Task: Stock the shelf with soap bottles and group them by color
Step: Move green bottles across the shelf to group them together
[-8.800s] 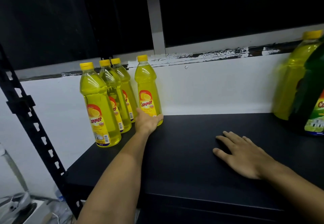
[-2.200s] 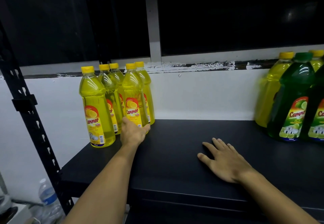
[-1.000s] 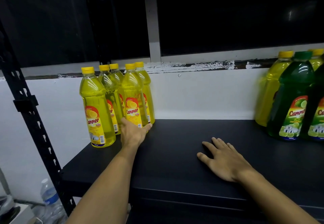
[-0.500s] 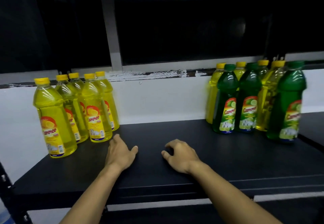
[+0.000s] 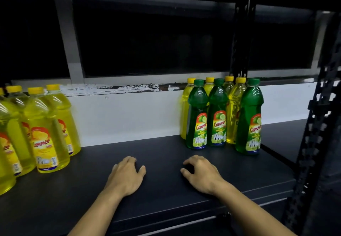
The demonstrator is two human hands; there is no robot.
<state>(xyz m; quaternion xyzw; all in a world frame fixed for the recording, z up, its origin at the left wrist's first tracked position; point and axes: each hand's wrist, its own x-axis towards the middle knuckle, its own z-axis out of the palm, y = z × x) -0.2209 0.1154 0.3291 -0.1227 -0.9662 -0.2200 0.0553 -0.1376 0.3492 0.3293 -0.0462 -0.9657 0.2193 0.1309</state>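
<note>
Here the soap bottles stand in two groups on the black shelf [image 5: 166, 195]. At the left, the yellow bottles [image 5: 46, 136] are packed close together, upright, with yellow caps and red-and-yellow labels; the group runs off the left edge of the view, so its full count cannot be told. At the right is the mixed cluster [image 5: 221, 117]: three green bottles with green caps in front, and yellow bottles with yellow caps behind and between them, all upright and touching or nearly so. The nearest green bottle [image 5: 249, 121] stands at the right front of that cluster, close to the shelf's right edge.

Between the two groups lies a broad stretch of bare shelf, running from the white back wall [image 5: 129, 119] to the front lip. The left hand [image 5: 127, 176] rests there palm down, fingers loosely spread, holding nothing. The right hand [image 5: 201, 175] rests just beside it, fingers loosely curled with the tips on the surface, also holding nothing. Both are well apart from either group.

The bottles are clear, glossy plastic with narrow necks and waisted bodies, the liquid showing through. The shelf surface is matte and dark. A black perforated metal upright [image 5: 313, 143] stands at the right, and another [image 5: 241, 38] rises behind the mixed cluster.
</note>
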